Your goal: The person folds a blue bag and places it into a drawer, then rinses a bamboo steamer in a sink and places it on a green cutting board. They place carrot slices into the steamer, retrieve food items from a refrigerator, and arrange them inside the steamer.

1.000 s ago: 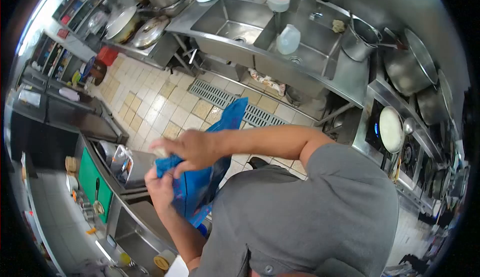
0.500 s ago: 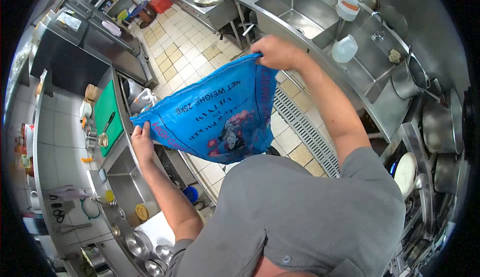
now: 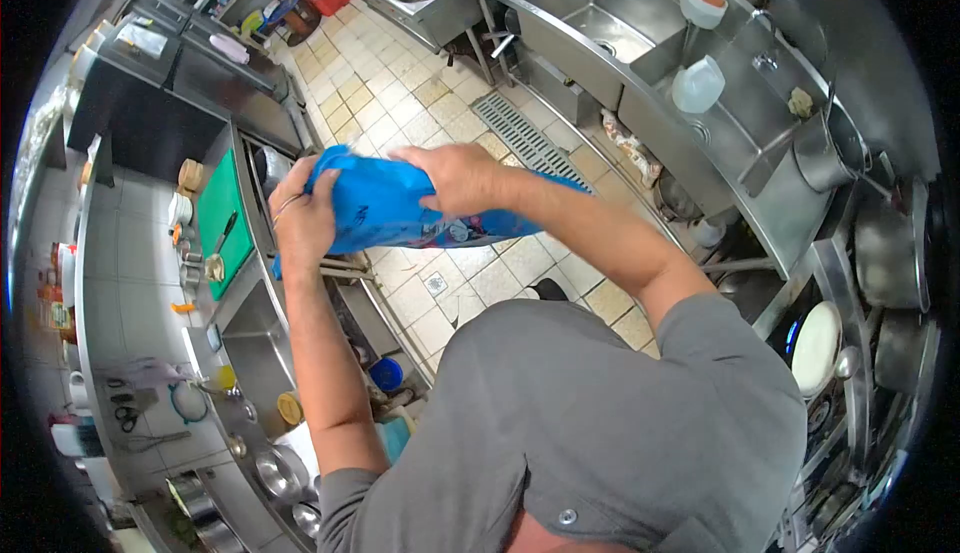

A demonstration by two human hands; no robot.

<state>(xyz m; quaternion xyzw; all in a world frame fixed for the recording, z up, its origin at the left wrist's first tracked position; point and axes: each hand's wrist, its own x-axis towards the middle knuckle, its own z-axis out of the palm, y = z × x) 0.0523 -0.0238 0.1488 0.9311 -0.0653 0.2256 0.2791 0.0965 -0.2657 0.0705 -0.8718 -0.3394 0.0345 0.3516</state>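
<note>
A blue printed sack hangs over the tiled floor, bunched and folded between my hands. Its left end is gripped by my left hand, with a ring on one finger. My right hand presses and holds the sack's upper edge near its middle, fingers closed on the plastic. The rest of the sack trails to the right beneath my right forearm, which hides part of it. Most of its print is folded out of sight.
On the left are a green cutting board with a knife and a sink. Steel sinks line the right, one with a white jug. A drain grate crosses the floor. Pots stand at far right.
The sack was stretched wide between my hands; now it is folded and narrower. My right hand has moved left and down towards my left hand, and my left hand has risen slightly.
</note>
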